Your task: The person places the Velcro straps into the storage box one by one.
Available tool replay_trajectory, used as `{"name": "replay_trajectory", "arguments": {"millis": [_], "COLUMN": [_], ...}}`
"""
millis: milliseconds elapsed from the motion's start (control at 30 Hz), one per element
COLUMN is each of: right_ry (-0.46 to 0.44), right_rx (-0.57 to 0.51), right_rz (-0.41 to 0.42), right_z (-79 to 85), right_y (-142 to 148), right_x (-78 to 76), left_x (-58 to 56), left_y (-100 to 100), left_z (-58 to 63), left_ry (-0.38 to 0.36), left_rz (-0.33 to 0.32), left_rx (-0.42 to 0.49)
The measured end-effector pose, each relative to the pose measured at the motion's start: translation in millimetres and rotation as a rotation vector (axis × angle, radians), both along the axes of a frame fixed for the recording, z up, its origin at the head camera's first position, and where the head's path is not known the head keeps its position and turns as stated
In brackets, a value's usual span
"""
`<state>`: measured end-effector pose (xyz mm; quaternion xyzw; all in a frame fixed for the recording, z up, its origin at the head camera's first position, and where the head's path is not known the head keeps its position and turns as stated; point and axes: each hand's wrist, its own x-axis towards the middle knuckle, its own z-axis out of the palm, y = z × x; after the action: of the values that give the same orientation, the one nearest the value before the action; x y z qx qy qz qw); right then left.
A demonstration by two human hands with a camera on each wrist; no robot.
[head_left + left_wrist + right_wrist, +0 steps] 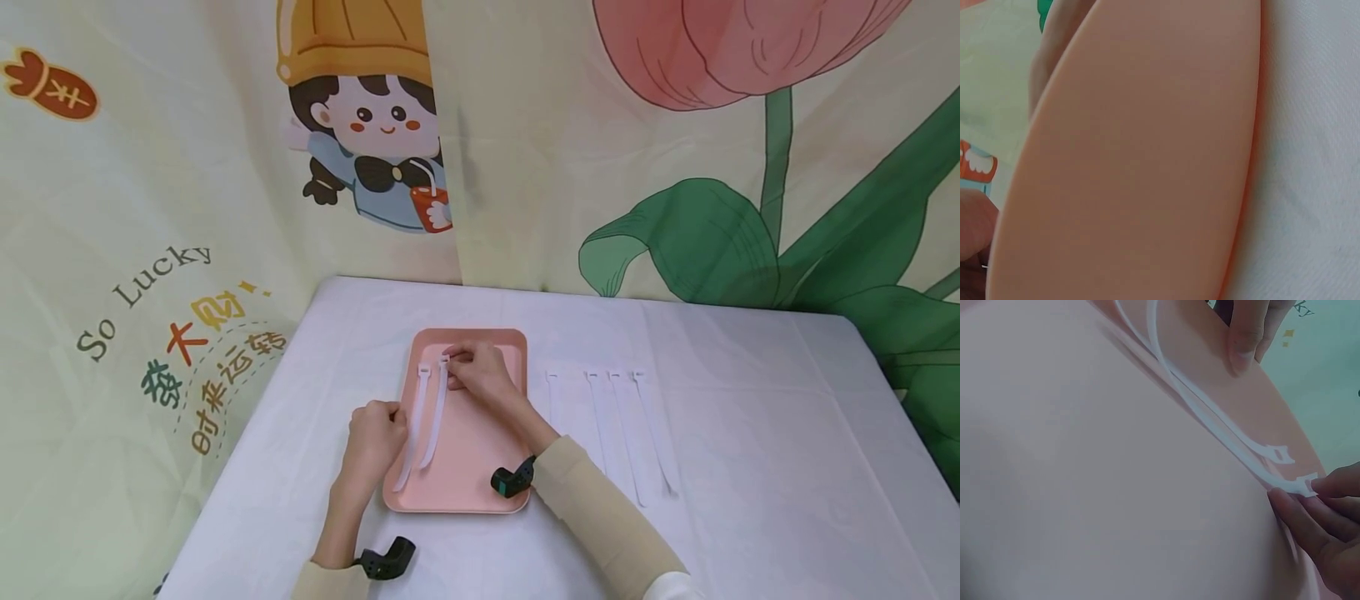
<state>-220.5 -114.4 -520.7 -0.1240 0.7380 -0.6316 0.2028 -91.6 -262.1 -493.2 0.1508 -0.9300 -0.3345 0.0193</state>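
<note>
My right hand (483, 375) pinches the slotted head of a white cable tie (1229, 440) between thumb and fingers, over the far left part of the pink tray (480, 467). Its strap runs down toward the near side of the tray. Just left of it, a second white cable tie (420, 400) lies in the tray, roughly alongside. At the tray's left rim, my left hand (375, 437) stays with its fingers loosely curled and no tie in them. In the right wrist view its fingers (1246, 347) overlap the rim.
Several more white cable ties (617, 417) lie on the white cloth-covered table (765, 467) to the right of the tray, with their heads toward the far side. A printed curtain (517, 167) hangs behind the table.
</note>
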Motion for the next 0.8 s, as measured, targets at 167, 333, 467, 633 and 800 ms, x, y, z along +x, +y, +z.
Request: {"name": "replay_trajectory", "arguments": {"millis": [167,333,467,633,800], "right_ry": [0.051,0.082,0.087,0.099,0.080], "right_rx": [0.016,0.011,0.001,-0.071,-0.112], "right_rz": [0.005,0.005,-0.013,-0.030,-0.073], "right_z": [0.5,1.9,6.4,17.7,30.3], "right_y": [1.9,6.2,14.9,32.9,54.9], "right_x": [-2.0,-4.4,-3.9,-1.9,1.7], "left_x": [-0.3,0.4,1.7,1.9,0.0], "left_y": [0.1,0.2,0.5,1.0,1.7], "left_z": [1.0,1.9,1.1,0.3,0.1], "left_ry": [0.002,0.003,-0.002,-0.002,-0.005], "left_rz": [0.003,0.003,0.000,-0.001,0.004], "left_rx": [0.003,0.007,0.007,-0.005,-0.020]}}
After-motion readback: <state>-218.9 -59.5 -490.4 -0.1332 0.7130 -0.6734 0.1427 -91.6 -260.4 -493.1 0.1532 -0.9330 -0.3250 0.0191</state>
